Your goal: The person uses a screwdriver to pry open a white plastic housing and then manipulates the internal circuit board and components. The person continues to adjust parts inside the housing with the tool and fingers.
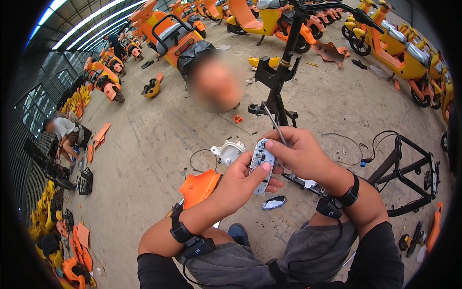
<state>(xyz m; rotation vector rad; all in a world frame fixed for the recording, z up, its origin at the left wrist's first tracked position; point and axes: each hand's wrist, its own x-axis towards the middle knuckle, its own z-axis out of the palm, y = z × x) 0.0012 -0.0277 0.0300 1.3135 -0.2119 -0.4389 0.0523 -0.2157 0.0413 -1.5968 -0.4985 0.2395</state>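
A narrow white circuit board (265, 158) with small components is held in front of me. My left hand (240, 177) grips its lower left side, thumb on the face and fingers behind. At the upper edge, my right hand (294, 148) pinches the same board. A thin metal rod (271, 117), like a screwdriver shaft, juts up from my right hand; its other end is hidden in the palm. Just beyond the left fingers lies a white plastic housing (229, 153). An oval dark-rimmed piece (274, 202) rests on the floor below the board.
A black scooter frame (278, 83) stands ahead, with another tubular section (404, 173) at right. An orange panel (198, 188) is left of my forearm. A cordless drill (408, 241) lies at far right. A person (65, 132) crouches at left; scooters (267, 18) fill the background.
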